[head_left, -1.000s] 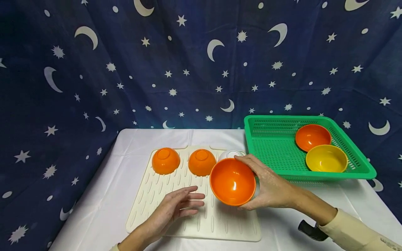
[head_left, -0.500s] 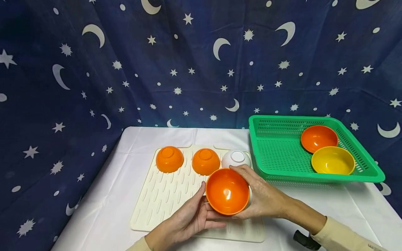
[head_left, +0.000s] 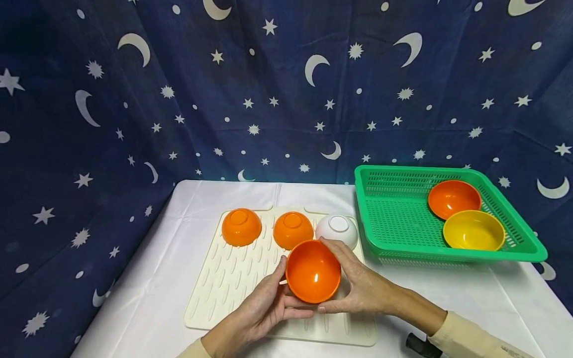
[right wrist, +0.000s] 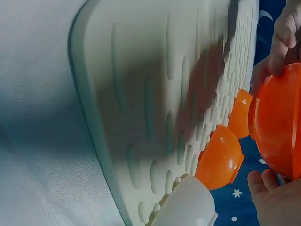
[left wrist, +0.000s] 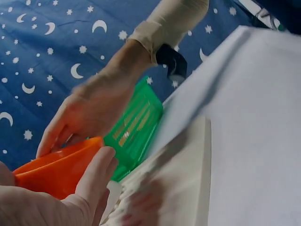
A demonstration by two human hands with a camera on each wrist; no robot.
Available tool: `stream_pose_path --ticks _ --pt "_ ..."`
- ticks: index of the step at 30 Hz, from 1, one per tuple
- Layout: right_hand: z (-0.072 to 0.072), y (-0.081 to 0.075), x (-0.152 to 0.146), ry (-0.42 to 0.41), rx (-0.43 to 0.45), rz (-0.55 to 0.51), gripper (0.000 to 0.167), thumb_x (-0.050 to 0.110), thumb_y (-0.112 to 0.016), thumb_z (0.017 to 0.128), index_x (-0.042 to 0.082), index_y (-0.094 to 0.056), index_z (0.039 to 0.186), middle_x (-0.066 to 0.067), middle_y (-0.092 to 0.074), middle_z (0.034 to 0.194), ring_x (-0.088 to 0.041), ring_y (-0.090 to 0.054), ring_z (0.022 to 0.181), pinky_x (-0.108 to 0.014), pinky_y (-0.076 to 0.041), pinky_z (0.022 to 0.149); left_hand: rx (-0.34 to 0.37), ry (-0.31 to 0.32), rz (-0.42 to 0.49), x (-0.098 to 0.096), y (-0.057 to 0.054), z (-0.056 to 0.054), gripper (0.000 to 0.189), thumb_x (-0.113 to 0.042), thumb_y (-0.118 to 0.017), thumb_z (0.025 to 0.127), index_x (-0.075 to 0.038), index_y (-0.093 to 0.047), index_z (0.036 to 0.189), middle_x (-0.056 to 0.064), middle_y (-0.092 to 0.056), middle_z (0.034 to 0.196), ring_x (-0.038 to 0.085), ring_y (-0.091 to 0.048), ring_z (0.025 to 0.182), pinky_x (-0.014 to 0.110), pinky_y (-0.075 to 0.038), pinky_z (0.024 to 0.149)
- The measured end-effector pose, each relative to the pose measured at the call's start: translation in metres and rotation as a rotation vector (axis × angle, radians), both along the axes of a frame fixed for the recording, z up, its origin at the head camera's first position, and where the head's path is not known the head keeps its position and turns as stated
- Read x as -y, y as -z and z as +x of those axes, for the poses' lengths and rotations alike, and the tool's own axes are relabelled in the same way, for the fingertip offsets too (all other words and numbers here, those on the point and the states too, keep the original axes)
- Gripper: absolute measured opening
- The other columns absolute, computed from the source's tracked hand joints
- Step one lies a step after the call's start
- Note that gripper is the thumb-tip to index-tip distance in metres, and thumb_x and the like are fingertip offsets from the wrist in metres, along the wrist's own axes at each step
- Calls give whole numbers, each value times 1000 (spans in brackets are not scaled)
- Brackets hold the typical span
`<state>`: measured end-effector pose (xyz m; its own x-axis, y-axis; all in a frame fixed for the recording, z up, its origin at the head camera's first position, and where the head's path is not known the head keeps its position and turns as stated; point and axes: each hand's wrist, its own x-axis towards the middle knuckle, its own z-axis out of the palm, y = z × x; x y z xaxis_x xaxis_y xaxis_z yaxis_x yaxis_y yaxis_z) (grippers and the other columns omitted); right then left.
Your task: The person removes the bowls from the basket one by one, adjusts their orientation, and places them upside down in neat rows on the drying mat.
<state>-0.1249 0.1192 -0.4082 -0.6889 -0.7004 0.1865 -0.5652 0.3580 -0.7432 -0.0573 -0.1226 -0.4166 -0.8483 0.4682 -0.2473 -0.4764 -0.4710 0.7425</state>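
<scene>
In the head view, an orange bowl (head_left: pixel 313 271) is held up over the drying mat (head_left: pixel 224 293), its opening turned towards me. My left hand (head_left: pixel 264 303) grips it from the left, thumb along the side and fingers underneath. My right hand (head_left: pixel 364 283) holds it from the right, fingertips at the upper rim and thumb by the lower edge, with a gap before the palm. Along the mat's back edge, upside down, sit an orange bowl (head_left: pixel 241 227), another orange bowl (head_left: pixel 293 230) and a white bowl (head_left: pixel 337 231).
A green basket (head_left: pixel 389 214) stands at the back right. Inside it, on the right, are a red-orange bowl (head_left: pixel 454 199) and a yellow bowl (head_left: pixel 474 230). White cloth (head_left: pixel 147 258) covers the table, and a dark starry curtain (head_left: pixel 268 74) hangs behind.
The left hand has come up from apart and taken hold of the bowl. The right hand has brought the bowl lower and slightly left, uncovering the white bowl.
</scene>
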Motion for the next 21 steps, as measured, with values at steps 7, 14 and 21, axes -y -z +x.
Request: stream_pose_path --ticks 7,14,21 --pt "2 -1 2 -3 6 -2 96 42 -78 89 27 -18 163 -2 -24 164 -26 -30 146 -63 -34 109 -156 -125 -263 6 -4 -2 66 -44 -47 108 -2 -35 157 25 -53 141 40 -65 113 42 -58 84" --pt "1 -3 10 -5 21 19 92 49 -70 94 24 -17 164 6 -19 167 -22 -33 146 -57 -30 114 -344 -215 -509 16 -7 -5 64 -28 -57 107 -2 -30 159 25 -47 138 35 -64 112 44 -57 89" --pt "3 3 23 -18 75 59 97 53 -68 94 28 -7 165 4 -8 169 -18 -16 151 -55 -23 117 -441 -314 -710 29 -4 -3 74 -25 -73 96 -8 -35 157 17 -44 146 35 -61 118 42 -54 94"
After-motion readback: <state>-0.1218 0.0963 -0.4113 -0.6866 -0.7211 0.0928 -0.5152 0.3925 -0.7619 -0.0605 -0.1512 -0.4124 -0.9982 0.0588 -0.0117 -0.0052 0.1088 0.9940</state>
